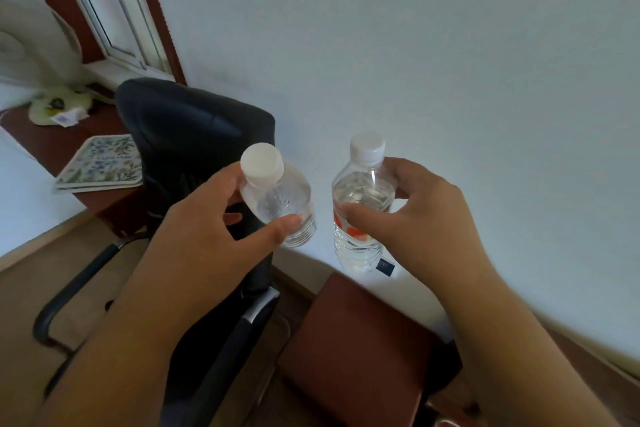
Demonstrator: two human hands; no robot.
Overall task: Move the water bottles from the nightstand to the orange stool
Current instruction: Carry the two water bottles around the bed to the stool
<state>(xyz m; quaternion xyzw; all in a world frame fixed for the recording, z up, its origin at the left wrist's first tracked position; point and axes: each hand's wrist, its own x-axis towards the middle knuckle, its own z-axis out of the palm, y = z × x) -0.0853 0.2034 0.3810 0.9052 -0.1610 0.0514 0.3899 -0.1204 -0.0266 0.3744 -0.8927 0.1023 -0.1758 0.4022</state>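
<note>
Two clear water bottles w/ white caps were held aloft before a pale wall: left grip [207, 218] curled round the tilted left bottle [280, 198], right grip [412, 215] pinching the upright, red-labelled right bottle [360, 218]. Both approx. full. Brown nightstand [360, 340] sat below, beside a black chair [194, 135].

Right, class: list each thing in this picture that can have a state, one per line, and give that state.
Left hand: grips a bottle, lifted.
Right hand: grips a bottle, lifted.
Left bottle: capped, tilted, clear, held in the air.
Right bottle: capped, near upright, red on its label, held in the air.
Black chair: unoccupied.
Patterned book: closed, lying flat on the desk.
</note>
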